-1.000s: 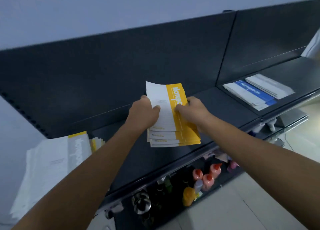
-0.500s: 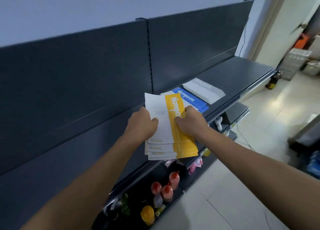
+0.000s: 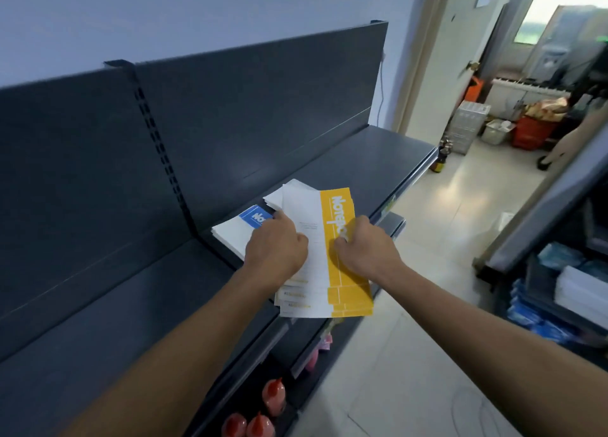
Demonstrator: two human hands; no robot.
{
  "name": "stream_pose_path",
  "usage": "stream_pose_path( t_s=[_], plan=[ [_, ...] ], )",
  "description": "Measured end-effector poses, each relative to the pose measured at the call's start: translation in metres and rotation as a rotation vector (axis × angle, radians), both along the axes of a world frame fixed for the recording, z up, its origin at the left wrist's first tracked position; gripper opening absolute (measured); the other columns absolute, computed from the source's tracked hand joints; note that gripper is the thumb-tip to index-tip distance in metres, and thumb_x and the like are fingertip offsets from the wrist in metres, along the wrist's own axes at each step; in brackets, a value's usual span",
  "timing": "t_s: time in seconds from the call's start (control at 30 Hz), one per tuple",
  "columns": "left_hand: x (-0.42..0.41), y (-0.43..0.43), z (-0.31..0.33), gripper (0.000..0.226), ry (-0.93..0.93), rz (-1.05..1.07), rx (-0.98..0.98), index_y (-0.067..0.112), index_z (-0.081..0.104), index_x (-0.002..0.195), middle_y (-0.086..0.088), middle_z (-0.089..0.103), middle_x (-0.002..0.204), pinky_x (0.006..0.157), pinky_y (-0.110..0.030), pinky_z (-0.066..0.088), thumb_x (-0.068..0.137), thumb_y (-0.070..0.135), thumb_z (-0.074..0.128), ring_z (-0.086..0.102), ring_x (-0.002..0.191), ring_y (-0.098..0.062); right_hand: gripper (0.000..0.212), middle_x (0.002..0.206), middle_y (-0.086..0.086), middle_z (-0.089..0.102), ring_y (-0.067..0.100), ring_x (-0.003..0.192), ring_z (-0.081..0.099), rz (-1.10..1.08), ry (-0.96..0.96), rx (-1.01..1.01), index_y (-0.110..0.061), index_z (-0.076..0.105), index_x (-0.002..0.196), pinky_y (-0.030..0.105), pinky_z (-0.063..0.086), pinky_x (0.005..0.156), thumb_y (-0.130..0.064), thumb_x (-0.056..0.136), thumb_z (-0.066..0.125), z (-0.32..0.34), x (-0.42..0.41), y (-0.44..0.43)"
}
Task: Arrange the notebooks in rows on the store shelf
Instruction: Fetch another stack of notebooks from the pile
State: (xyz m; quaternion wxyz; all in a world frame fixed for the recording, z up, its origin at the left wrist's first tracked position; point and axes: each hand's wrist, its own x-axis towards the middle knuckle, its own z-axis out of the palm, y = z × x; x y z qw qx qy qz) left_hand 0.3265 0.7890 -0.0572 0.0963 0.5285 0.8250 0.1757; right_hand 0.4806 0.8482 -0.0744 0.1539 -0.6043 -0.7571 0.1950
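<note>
Gripping from both sides, the left hand (image 3: 276, 249) and right hand (image 3: 365, 252) curl their fingers round a fanned stack of yellow notebooks (image 3: 343, 272). The left holds the white side and the right the yellow band. The stack hangs over the front edge of the shelf (image 3: 98, 321).

At far left, the dark grey shelf runs along a matching back panel (image 3: 82, 147), split by a slotted post (image 3: 158, 147). Just past the post, blue notebooks (image 3: 251, 218) lie flat on the shelf, partly hidden by the left hand. A white pile (image 3: 273, 198) lies beside them. Below the front edge, red bottles (image 3: 273, 399) stand on a lower level.

To the right, a pale tiled floor (image 3: 444, 213) leads to a doorway. A brown bottle (image 3: 439, 162) stands by the shelf's end, with an orange basket (image 3: 533, 134) beyond. At far right, a rack holds blue packs (image 3: 526, 311).
</note>
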Motion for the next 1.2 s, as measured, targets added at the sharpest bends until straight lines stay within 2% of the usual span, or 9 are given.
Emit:
stream_pose_path(
  t_s=[0.1, 0.23, 0.33, 0.5, 0.67, 0.83, 0.9, 1.03, 1.2],
  plan=[
    [0.016, 0.052, -0.008, 0.041, 0.021, -0.06, 0.037, 0.003, 0.048, 0.122, -0.016, 0.056, 0.122, 0.072, -0.036, 0.039, 0.097, 0.035, 0.049, 0.057, 0.107, -0.034, 0.027, 0.092, 0.002, 0.051, 0.027, 0.083, 0.048, -0.05, 0.008, -0.021, -0.019, 0.038, 0.103, 0.036, 0.04, 0.069, -0.039, 0.091, 0.049, -0.005, 0.02, 0.042],
    [0.041, 0.1, -0.016, 0.038, 0.012, -0.116, 0.023, 0.004, 0.05, 0.119, -0.015, 0.055, 0.119, 0.072, -0.035, 0.038, 0.097, 0.035, 0.049, 0.057, 0.102, -0.032, 0.028, 0.112, 0.01, 0.062, 0.028, 0.09, 0.053, -0.094, 0.003, -0.076, -0.019, 0.036, 0.105, 0.036, 0.04, 0.074, -0.038, 0.091, 0.052, -0.012, 0.049, 0.085],
    [0.057, 0.138, -0.019, 0.038, 0.022, -0.143, 0.027, 0.004, 0.05, 0.118, -0.015, 0.056, 0.119, 0.072, -0.035, 0.038, 0.096, 0.035, 0.049, 0.057, 0.102, -0.033, 0.038, 0.119, 0.011, 0.064, 0.034, 0.1, 0.062, -0.115, 0.035, -0.11, -0.014, 0.046, 0.119, 0.038, 0.045, 0.077, -0.04, 0.091, 0.051, -0.015, 0.068, 0.119],
    [0.083, 0.195, -0.02, 0.04, 0.044, -0.101, 0.013, 0.006, 0.049, 0.122, -0.013, 0.056, 0.121, 0.071, -0.036, 0.038, 0.096, 0.036, 0.05, 0.058, 0.104, -0.032, 0.024, 0.098, 0.001, 0.053, 0.02, 0.079, 0.049, -0.078, 0.043, -0.111, -0.018, 0.042, 0.107, 0.033, 0.038, 0.066, -0.034, 0.093, 0.053, -0.019, 0.093, 0.183],
    [0.11, 0.252, -0.018, 0.04, 0.081, -0.007, -0.022, 0.008, 0.051, 0.122, -0.011, 0.058, 0.12, 0.069, -0.036, 0.04, 0.095, 0.037, 0.051, 0.058, 0.101, -0.029, 0.023, 0.097, 0.004, 0.055, 0.027, 0.083, 0.052, 0.003, 0.037, -0.106, -0.014, 0.044, 0.11, 0.035, 0.042, 0.069, -0.028, 0.093, 0.053, -0.018, 0.118, 0.25],
    [0.137, 0.291, -0.02, 0.028, 0.041, 0.094, -0.026, 0.012, 0.051, 0.107, -0.007, 0.058, 0.111, 0.065, -0.034, 0.039, 0.094, 0.037, 0.052, 0.047, 0.081, -0.022, 0.027, 0.106, 0.005, 0.061, 0.029, 0.094, 0.06, 0.089, 0.088, -0.171, -0.017, 0.046, 0.118, 0.042, 0.051, 0.078, -0.027, 0.093, 0.048, -0.025, 0.14, 0.304],
    [0.141, 0.295, -0.023, 0.026, 0.015, 0.142, -0.028, 0.011, 0.052, 0.105, -0.006, 0.058, 0.108, 0.065, -0.034, 0.039, 0.093, 0.034, 0.052, 0.048, 0.082, -0.023, 0.026, 0.107, 0.002, 0.06, 0.028, 0.096, 0.06, 0.131, 0.081, -0.219, -0.021, 0.045, 0.118, 0.042, 0.051, 0.076, -0.028, 0.093, 0.049, -0.03, 0.14, 0.32],
    [0.137, 0.3, -0.031, 0.017, -0.033, 0.251, -0.073, 0.013, 0.046, 0.084, -0.006, 0.057, 0.101, 0.06, -0.031, 0.037, 0.095, 0.026, 0.05, 0.049, 0.078, -0.02, 0.025, 0.108, 0.001, 0.062, 0.026, 0.094, 0.06, 0.238, 0.064, -0.284, -0.022, 0.048, 0.116, 0.037, 0.046, 0.075, -0.028, 0.092, 0.051, -0.039, 0.12, 0.347],
    [0.107, 0.324, -0.033, 0.012, -0.131, 0.377, -0.034, 0.014, 0.049, 0.09, -0.008, 0.054, 0.101, 0.062, -0.031, 0.039, 0.097, 0.024, 0.049, 0.053, 0.088, -0.024, 0.021, 0.102, -0.003, 0.059, 0.021, 0.087, 0.058, 0.337, 0.029, -0.284, -0.026, 0.046, 0.114, 0.035, 0.044, 0.073, -0.027, 0.093, 0.051, -0.041, 0.072, 0.39]
  ],
)
